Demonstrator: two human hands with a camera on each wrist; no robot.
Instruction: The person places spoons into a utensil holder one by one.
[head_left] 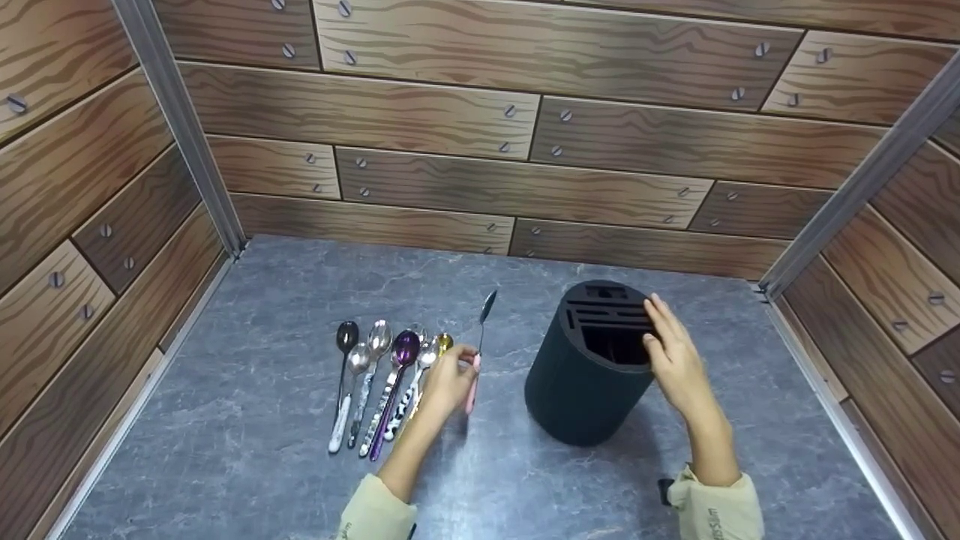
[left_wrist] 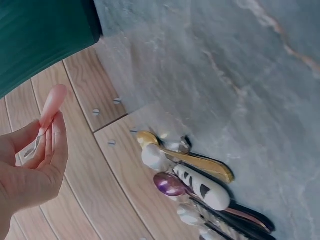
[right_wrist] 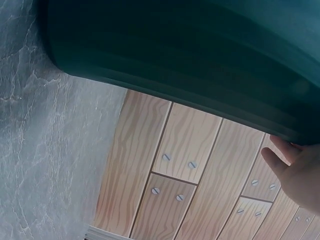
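My left hand point(head_left: 448, 381) pinches a pink-handled spoon point(head_left: 472, 394) between thumb and fingertips, its metal bowl pointing away from me. In the left wrist view the pink handle point(left_wrist: 54, 102) sticks up past the fingers. A dark cylindrical utensil holder point(head_left: 581, 397) with slots and a larger opening in its top stands upright to the right. My right hand point(head_left: 679, 367) rests on the holder's right rim, its fingers extended and the thumb at the edge of the opening. Left of the left hand lies a row of several spoons point(head_left: 405, 349), some partly hidden by that hand.
A grey marbled table point(head_left: 262, 495) carries everything. Wood-patterned panels point(head_left: 435, 127) enclose the back and both sides, with metal strips point(head_left: 191, 135) at the corners. The spoons in the row have black, silver, purple and gold bowls, with several patterned handles.
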